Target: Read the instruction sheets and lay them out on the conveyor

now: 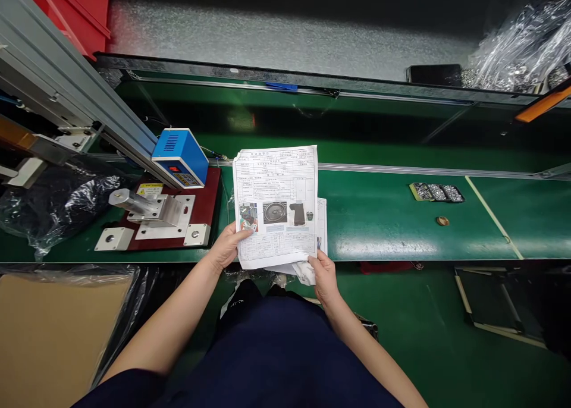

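Note:
A printed instruction sheet (276,185) with tables and small photos is held up over the front edge of the green workbench (370,229). My left hand (226,247) pinches its lower left edge, thumb on the front. My right hand (324,272) grips the lower right corner, together with more papers (322,217) behind the sheet. A crumpled white piece (305,272) hangs below the sheet, beside my right fingers. The fingers behind the papers are hidden.
To the left stands a fixture on a dark red base (214,212), with a blue controller box (182,158). Small trays of metal parts (437,192) and a brass-coloured ring (442,220) lie at right. Black plastic (57,200) and cardboard (57,336) are at far left.

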{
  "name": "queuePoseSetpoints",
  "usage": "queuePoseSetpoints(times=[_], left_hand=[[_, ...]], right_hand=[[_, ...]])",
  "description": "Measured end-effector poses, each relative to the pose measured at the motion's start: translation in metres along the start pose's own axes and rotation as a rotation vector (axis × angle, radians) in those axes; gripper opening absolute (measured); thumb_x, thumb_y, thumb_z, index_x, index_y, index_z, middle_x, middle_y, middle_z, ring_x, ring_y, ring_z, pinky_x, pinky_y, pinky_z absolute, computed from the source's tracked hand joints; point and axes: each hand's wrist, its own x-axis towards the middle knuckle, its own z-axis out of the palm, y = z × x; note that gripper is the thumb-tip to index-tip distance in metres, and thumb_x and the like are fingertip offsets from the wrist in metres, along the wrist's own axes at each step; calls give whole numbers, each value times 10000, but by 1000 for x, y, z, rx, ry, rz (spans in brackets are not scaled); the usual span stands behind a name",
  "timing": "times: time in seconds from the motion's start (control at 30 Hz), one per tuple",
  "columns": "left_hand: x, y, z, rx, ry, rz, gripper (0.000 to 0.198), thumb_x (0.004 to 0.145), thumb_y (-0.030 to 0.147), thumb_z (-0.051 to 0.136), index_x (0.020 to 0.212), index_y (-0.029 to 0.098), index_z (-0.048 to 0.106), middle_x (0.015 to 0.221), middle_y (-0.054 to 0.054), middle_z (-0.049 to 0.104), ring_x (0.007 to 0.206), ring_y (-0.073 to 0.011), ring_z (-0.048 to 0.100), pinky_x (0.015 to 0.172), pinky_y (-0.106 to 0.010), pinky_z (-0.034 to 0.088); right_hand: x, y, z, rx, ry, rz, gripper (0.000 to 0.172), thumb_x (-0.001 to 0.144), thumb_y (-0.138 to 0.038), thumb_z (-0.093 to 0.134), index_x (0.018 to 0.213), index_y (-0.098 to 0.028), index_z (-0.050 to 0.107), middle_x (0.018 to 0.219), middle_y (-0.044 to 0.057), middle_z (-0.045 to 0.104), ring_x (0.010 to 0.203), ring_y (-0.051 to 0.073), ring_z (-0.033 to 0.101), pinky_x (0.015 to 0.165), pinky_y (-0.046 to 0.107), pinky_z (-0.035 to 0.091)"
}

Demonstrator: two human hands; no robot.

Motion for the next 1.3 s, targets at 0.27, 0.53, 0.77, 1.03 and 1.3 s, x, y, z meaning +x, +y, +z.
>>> queuePoseSetpoints(times=[0.27, 0.53, 0.77, 1.03, 1.3], left_hand=[[-1, -1, -2, 3, -7, 0, 483, 553, 288, 841, 986, 153, 675, 957, -61, 708, 876, -192, 647, 794, -299, 513], [-1, 0, -4, 0, -2, -6, 455, 569, 286, 834, 974, 144, 679, 949, -75, 707, 879, -202, 650, 800, -306, 510], [-2, 1, -4, 1, 20, -10, 477, 557, 295, 842, 976, 141, 673, 942, -72, 709, 871, -198, 650, 794, -305, 514], [-4, 1, -2, -26, 24, -16, 446, 543, 281, 849, 931, 132, 687, 901, -66, 712, 842, -194, 653, 771, -300, 520], [-3, 0, -4, -18, 20, -8, 430, 563, 295, 840, 932, 132, 692, 921, -70, 712, 855, -198, 655, 784, -305, 523]], right_hand=[[0, 0, 0, -1, -12, 6, 330, 677, -357, 699, 978, -220, 707, 1001, 39, 716, 951, 250, 636, 931, 417, 479], [-2, -2, 2, -8, -5, 9, 342, 664, -366, 708, 968, -209, 710, 1002, 52, 716, 964, 263, 632, 940, 440, 475], [-1, -1, 3, 10, 4, 24, 344, 646, -362, 728, 956, -213, 717, 981, 55, 720, 951, 259, 636, 941, 439, 472], [-2, -1, 2, -25, -7, 19, 355, 668, -372, 709, 980, -203, 707, 1015, 64, 711, 992, 271, 622, 934, 443, 478], [-2, 2, 0, -38, -38, 11, 363, 696, -384, 692, 1011, -204, 698, 1027, 58, 709, 961, 263, 634, 906, 433, 497]])
